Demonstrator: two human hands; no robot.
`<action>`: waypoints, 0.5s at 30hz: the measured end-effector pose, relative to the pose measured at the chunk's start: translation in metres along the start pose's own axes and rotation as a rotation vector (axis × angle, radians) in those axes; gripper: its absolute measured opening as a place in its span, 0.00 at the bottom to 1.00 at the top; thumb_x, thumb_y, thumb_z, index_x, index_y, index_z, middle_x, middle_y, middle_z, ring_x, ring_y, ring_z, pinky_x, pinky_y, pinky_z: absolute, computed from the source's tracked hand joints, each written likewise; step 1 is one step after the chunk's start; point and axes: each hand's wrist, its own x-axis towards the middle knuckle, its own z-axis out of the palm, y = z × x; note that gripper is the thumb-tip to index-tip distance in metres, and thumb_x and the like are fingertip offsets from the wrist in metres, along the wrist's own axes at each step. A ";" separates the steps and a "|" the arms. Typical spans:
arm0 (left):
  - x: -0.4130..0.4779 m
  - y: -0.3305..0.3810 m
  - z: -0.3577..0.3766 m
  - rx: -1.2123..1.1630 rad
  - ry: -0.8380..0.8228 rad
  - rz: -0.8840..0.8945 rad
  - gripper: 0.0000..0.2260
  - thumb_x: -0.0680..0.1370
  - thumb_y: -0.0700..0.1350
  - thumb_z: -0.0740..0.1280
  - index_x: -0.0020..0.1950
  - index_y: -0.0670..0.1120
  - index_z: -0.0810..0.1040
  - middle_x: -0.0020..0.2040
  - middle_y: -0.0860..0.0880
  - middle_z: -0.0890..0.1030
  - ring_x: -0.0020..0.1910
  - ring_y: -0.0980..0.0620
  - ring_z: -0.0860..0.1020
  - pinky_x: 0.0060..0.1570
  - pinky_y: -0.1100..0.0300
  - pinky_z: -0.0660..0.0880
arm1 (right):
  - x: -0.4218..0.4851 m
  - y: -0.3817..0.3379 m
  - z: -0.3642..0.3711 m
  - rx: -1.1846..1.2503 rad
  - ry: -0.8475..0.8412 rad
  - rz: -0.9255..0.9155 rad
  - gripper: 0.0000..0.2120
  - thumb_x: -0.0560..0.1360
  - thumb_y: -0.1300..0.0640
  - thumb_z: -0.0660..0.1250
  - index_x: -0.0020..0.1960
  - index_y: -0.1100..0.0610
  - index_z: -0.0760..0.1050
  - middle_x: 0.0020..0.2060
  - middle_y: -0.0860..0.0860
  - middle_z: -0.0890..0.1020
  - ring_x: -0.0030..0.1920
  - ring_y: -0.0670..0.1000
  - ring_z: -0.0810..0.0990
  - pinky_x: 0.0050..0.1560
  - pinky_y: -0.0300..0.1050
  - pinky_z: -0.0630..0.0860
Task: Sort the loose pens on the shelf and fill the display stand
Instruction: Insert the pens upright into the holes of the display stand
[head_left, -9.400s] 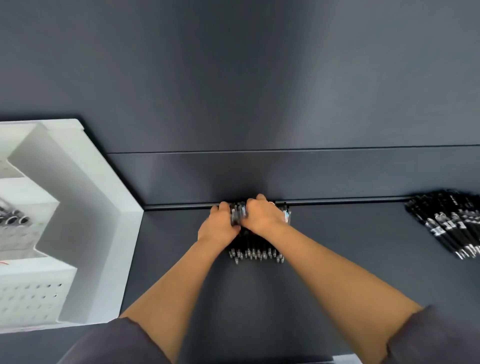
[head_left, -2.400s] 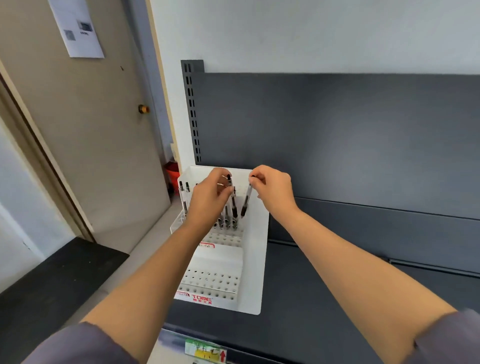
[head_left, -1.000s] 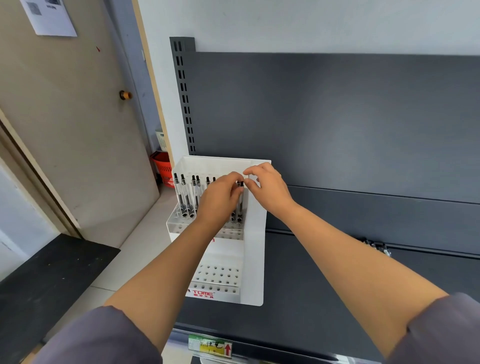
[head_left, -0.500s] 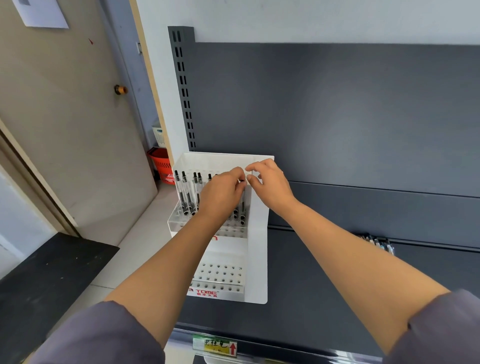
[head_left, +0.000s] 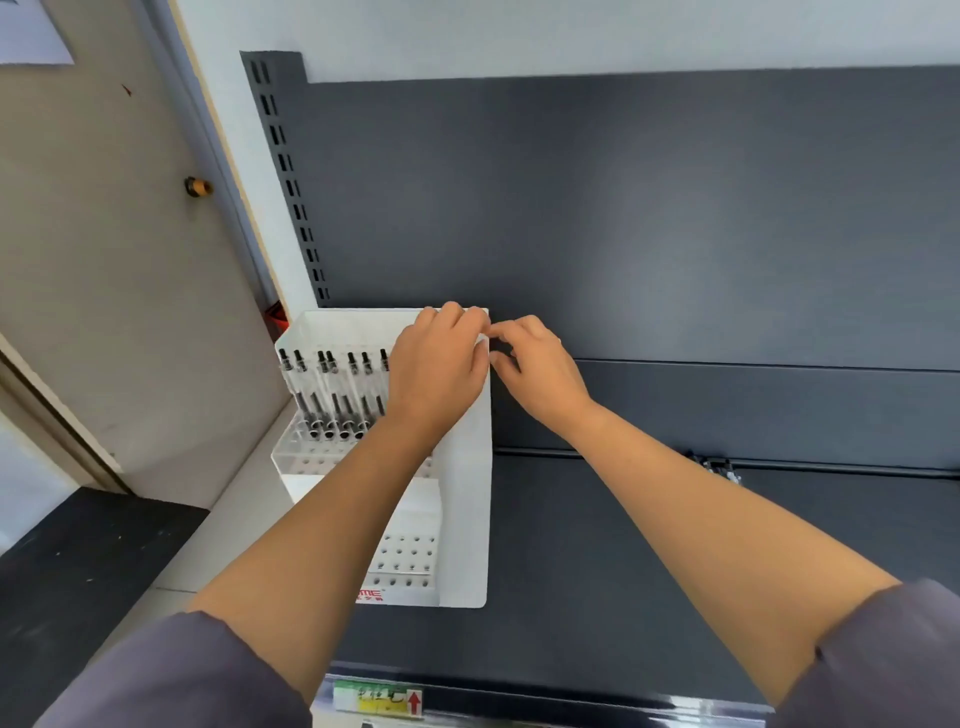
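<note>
- The white display stand (head_left: 465, 493) is set at the left end of the dark shelf (head_left: 597, 545).
- A row of pens (head_left: 332, 395) is stood upright in the stand's top step (black caps up, tips down).
- Small holes (head_left: 410, 551) are seen in the lower steps.
- The L hand (head_left: 441, 374) is held over the stand's top right part, w/ its back up and fingers curled down. What is under them is hidden, so a hold can't be told.
- The R hand (head_left: 540, 374) is held just beside the stand's right wall, near the top corner. Its fingers are bent in toward the L hand. Whether sth is pinched can't be told.
- A few loose pens (head_left: 719, 465) are seen at the back of the shelf, far right, partly hidden by the R arm.
- A yellow-green label (head_left: 376, 699) w/ a red arrow is stuck on the shelf's front edge.
</note>
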 end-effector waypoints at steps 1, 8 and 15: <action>0.003 0.014 0.007 -0.010 -0.008 0.036 0.06 0.77 0.43 0.63 0.51 0.45 0.77 0.46 0.47 0.79 0.44 0.46 0.76 0.38 0.53 0.74 | -0.006 0.013 -0.009 -0.051 -0.006 -0.007 0.14 0.80 0.54 0.60 0.65 0.51 0.72 0.59 0.51 0.74 0.57 0.54 0.74 0.51 0.51 0.77; -0.004 0.120 0.085 -0.104 -0.205 0.034 0.06 0.78 0.45 0.59 0.51 0.47 0.75 0.44 0.50 0.78 0.45 0.48 0.72 0.39 0.58 0.65 | -0.063 0.126 -0.078 -0.252 -0.172 0.086 0.13 0.81 0.53 0.57 0.60 0.52 0.76 0.53 0.52 0.77 0.57 0.56 0.73 0.53 0.53 0.74; -0.008 0.190 0.143 -0.104 -0.402 -0.025 0.06 0.78 0.46 0.59 0.52 0.48 0.74 0.46 0.51 0.78 0.47 0.49 0.72 0.39 0.58 0.65 | -0.096 0.216 -0.111 -0.223 -0.302 0.192 0.11 0.80 0.54 0.57 0.56 0.52 0.77 0.51 0.51 0.79 0.54 0.56 0.75 0.51 0.50 0.74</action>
